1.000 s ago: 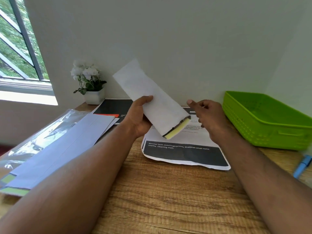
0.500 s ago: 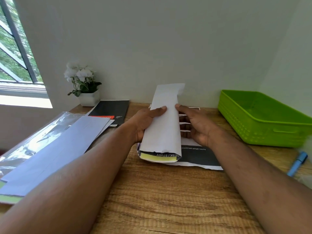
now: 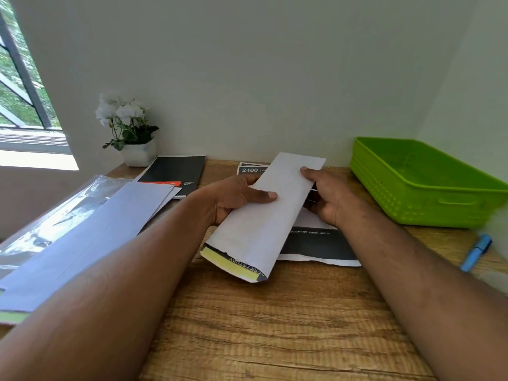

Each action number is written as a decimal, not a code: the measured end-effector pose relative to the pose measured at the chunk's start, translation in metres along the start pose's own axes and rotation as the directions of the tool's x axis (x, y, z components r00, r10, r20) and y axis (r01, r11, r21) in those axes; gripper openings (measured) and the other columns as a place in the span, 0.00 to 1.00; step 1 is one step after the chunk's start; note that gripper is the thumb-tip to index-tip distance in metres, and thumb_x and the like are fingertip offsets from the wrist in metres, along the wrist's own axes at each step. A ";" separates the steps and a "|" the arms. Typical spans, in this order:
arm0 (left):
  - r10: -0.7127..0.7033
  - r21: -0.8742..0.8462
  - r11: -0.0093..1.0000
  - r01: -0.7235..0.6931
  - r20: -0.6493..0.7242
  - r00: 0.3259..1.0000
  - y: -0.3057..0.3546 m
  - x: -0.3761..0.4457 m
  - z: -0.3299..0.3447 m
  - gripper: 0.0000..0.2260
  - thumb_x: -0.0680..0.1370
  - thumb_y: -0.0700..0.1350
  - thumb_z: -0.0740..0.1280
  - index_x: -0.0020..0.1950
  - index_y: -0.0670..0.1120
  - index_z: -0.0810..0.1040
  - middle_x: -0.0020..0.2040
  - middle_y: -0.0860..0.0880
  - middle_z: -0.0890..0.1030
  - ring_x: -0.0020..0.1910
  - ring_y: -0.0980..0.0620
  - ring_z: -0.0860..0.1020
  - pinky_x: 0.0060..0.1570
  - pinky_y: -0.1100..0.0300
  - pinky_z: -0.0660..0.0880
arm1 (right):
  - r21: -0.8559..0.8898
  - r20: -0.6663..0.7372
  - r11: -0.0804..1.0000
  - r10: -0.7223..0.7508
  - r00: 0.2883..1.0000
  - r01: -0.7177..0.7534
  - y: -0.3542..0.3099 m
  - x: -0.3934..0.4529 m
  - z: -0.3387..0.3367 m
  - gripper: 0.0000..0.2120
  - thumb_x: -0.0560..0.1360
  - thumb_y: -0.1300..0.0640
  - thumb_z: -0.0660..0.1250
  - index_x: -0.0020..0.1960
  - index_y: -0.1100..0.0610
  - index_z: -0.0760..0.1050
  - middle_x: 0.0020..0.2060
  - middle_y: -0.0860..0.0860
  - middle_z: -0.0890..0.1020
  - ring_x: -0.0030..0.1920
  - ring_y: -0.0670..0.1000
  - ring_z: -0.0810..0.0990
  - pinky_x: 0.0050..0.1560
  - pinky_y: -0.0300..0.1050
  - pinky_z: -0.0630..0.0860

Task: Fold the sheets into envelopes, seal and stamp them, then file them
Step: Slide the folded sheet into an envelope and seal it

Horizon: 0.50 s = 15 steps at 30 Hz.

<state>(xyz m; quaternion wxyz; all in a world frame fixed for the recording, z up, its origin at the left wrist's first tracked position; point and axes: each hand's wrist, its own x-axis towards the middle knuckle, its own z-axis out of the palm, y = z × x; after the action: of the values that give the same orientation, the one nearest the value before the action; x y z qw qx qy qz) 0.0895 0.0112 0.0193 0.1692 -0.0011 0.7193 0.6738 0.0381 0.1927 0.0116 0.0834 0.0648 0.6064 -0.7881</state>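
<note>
Head cam: our left hand (image 3: 233, 198) and right hand (image 3: 328, 198) pinch the white envelope (image 3: 264, 218) by its long edges, thumbs on top, just above the wooden desk (image 3: 275, 325); a folded sheet (image 3: 242, 266) pokes out its near end. Green basket (image 3: 428, 182) sits right.

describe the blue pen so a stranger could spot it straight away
Find the green basket at the desk's far right. Just in front of it, near the right edge of the wooden desk, lies the blue pen, the only blue, stick-shaped thing among flat papers.
</note>
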 end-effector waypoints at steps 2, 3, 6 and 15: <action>-0.017 0.005 1.000 0.017 0.004 1.000 0.001 -0.001 0.000 0.16 0.76 0.37 0.70 0.62 0.50 0.76 0.47 0.43 0.85 0.41 0.45 0.85 0.38 0.50 0.82 | -0.007 -0.013 1.000 0.008 1.000 -0.009 -0.002 0.004 -0.004 0.07 0.74 0.62 0.70 0.50 0.57 0.76 0.44 0.54 0.83 0.40 0.51 0.82 0.32 0.43 0.79; -0.023 0.001 1.000 0.023 0.014 1.000 0.002 -0.001 -0.001 0.18 0.76 0.37 0.70 0.63 0.50 0.75 0.49 0.43 0.85 0.41 0.44 0.84 0.38 0.49 0.82 | -0.014 -0.017 1.000 0.015 1.000 -0.015 -0.002 0.006 -0.005 0.07 0.74 0.63 0.70 0.51 0.57 0.76 0.43 0.54 0.83 0.40 0.52 0.82 0.33 0.44 0.80; -0.035 -0.006 0.999 0.035 0.025 0.999 0.003 -0.005 0.001 0.17 0.75 0.36 0.69 0.60 0.51 0.76 0.47 0.43 0.85 0.40 0.45 0.85 0.37 0.50 0.82 | -0.011 -0.016 0.999 0.031 0.999 -0.031 0.000 0.007 -0.005 0.11 0.73 0.65 0.69 0.54 0.57 0.76 0.42 0.54 0.83 0.39 0.51 0.82 0.28 0.42 0.79; 0.232 0.135 0.972 -0.192 -0.429 0.873 -0.006 0.011 0.018 0.29 0.75 0.43 0.73 0.73 0.45 0.68 0.65 0.43 0.77 0.57 0.43 0.80 0.56 0.44 0.78 | -0.545 -0.053 0.724 -0.532 0.845 0.422 -0.001 0.006 -0.013 0.29 0.72 0.59 0.72 0.71 0.53 0.65 0.59 0.54 0.75 0.51 0.52 0.77 0.52 0.44 0.75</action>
<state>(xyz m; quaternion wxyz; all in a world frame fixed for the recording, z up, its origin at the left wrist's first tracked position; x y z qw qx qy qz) 0.0844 0.0305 0.0100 -0.0734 -0.0677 0.7637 0.6378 0.0319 0.2048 0.0076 -0.1721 -0.0379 0.7950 -0.5805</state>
